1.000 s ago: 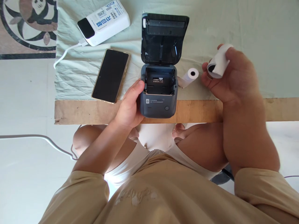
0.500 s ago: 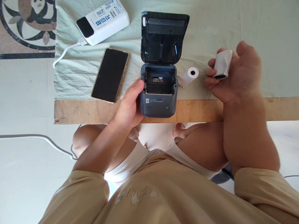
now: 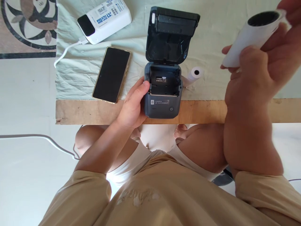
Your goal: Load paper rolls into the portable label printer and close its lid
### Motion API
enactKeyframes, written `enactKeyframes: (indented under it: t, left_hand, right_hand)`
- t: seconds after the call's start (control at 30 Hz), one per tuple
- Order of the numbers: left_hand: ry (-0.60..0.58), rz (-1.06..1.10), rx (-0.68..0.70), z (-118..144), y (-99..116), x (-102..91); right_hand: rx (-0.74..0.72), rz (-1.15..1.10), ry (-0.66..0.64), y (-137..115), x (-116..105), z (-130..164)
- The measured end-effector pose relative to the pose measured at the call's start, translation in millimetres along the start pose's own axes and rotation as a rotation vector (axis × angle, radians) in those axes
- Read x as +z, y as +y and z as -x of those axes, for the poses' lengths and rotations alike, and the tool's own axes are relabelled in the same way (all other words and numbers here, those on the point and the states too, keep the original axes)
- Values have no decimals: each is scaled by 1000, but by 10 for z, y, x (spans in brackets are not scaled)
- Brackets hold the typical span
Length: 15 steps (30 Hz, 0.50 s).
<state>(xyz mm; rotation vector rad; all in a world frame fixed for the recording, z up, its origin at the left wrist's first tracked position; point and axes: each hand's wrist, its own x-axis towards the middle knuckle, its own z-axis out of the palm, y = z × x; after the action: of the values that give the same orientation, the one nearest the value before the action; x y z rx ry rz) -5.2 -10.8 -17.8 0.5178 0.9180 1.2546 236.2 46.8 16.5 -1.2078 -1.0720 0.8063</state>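
Observation:
My left hand (image 3: 134, 103) grips the left side of a dark blue-grey label printer (image 3: 162, 108), its thumb on the rim of the paper bay. The printer's black lid (image 3: 169, 37) is swung up, and the bay shows a small printed label inside. At the right my right hand (image 3: 265, 66) is raised, its fingers curled around a white paper roll (image 3: 251, 37) with a wide dark core, tilted with its open end up. A second, slimmer white paper roll (image 3: 193, 75) with a small dark core is on the cloth just right of the printer.
Left of the printer lies a phone (image 3: 112, 75) with a dark screen. Behind it a white power bank (image 3: 110, 20) has a white cable (image 3: 67, 51) plugged in. Pale green cloth (image 3: 211, 37) covers the table up to its bare wooden front edge (image 3: 202, 111).
My right hand has lifted the roll up and to the right, and its open core now faces up more. My left hand and the printer have shifted slightly right, the lid tilting a little.

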Motion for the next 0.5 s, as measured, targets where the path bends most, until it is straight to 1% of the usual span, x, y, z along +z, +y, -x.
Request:
enactKeyframes:
  t: [0.03,0.07,0.1,0.13,0.2,0.27,0.3,0.4,0.43,0.5]
  left_hand:
    - [0,-15,7,1,-1,8]
    - [0,-32,18,5,-2,15]
    - [0,-51,29,10,-4,19]
    - [-2,-70,41,16,-6,20]
    - [-6,-100,63,32,-7,14]
    - [-12,-112,73,47,-3,3]
    - [-15,-114,71,54,1,-1]
    - [-3,-124,52,64,22,-1]
    - [6,-125,47,64,28,2]
    - [13,-117,45,61,35,9]
  right_hand:
    - [-139,37,-1,-15,18,65]
    - [-234,94,-39,-27,48,135]
    - [-315,153,-99,-35,89,202]
    - [-333,213,-196,-40,137,262]
    - [-351,294,-380,-42,246,344]
    - [-339,348,-477,-35,351,370]
    - [-299,372,-495,-30,395,366]
    - [-174,427,-486,-19,478,331]
    - [-168,441,-484,-16,489,322]
    - [-203,463,-494,-8,491,313]
